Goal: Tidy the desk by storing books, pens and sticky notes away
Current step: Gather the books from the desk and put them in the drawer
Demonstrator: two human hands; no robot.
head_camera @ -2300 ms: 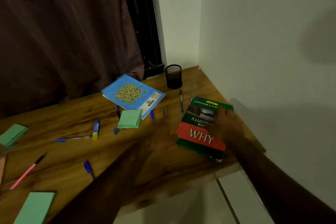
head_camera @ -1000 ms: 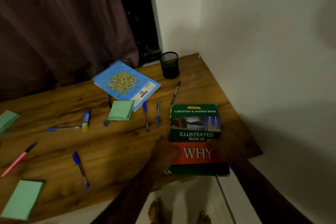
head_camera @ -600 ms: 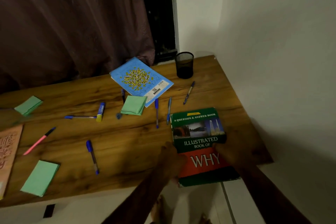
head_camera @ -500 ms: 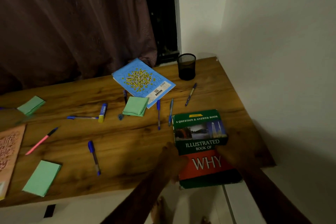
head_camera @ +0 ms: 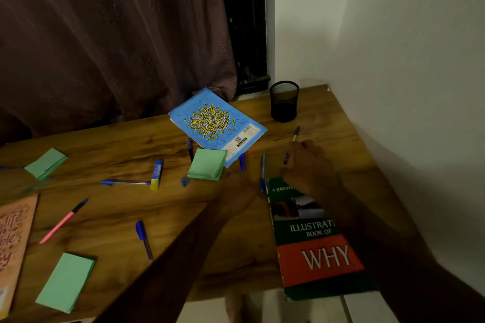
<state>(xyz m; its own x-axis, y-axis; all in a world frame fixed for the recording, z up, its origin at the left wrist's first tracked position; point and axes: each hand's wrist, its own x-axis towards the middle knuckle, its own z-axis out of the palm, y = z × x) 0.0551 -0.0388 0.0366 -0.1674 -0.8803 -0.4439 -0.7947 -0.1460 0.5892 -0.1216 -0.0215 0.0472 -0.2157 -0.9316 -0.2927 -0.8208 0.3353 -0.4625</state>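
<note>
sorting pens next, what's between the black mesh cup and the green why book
In the head view, one pen lies on the desk between the mesh cup and the WHY book, with the right hand beside its near end.

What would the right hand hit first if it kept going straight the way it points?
Most likely the dark pen lying just ahead of the right hand; whether the two touch is unclear. Beyond it stands the mesh pen cup.
</note>
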